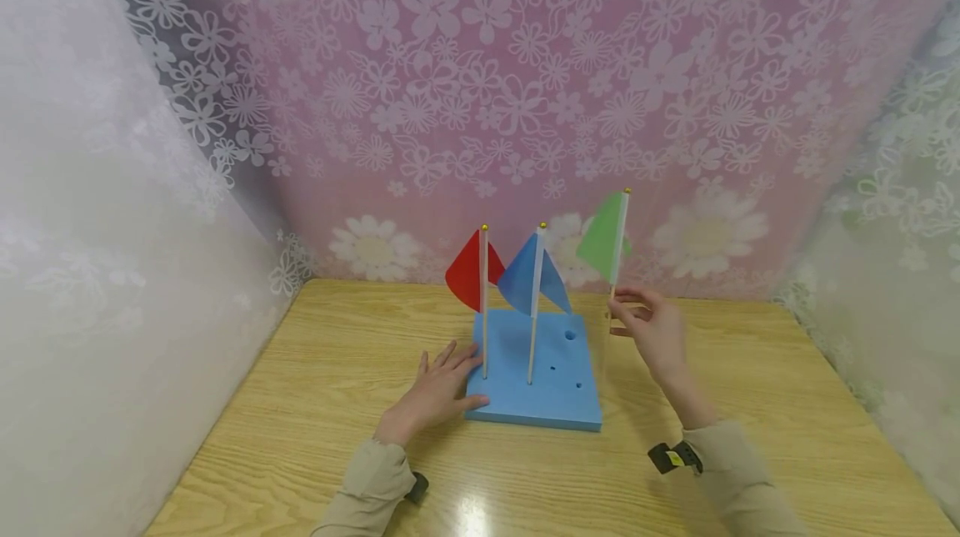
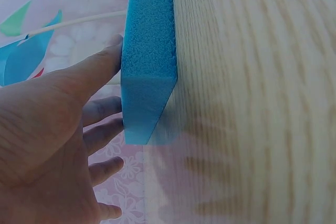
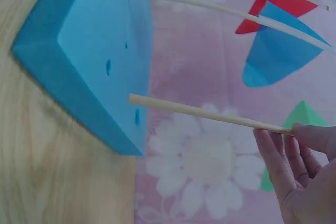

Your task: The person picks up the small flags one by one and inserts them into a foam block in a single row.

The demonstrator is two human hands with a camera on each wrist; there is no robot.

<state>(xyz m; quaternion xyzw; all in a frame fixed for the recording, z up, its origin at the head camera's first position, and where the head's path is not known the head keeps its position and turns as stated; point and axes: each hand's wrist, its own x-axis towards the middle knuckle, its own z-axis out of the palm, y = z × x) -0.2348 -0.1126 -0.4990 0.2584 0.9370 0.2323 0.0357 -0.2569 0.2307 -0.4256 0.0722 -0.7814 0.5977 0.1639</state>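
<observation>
A blue foam board [image 1: 498,405] lies on the table, with a red flag [image 1: 467,272] and a blue flag [image 1: 519,277] standing upright in it on thin wooden sticks. My left hand [image 1: 437,393] rests at the board's left edge, fingers spread and the thumb over the near corner. Right of the board, my right hand [image 1: 660,337] pinches the stick of a green flag [image 1: 602,241] below its cloth, holding it nearly upright. In the right wrist view the bare lower end of that stick [image 3: 173,107] overlaps the board's edge.
Several holes show in the board's right half, the largest hole [image 1: 570,335] toward the back. The wooden table [image 1: 337,353] ends at a pink flowered curtain [image 1: 480,120] behind, with pale fabric on both sides.
</observation>
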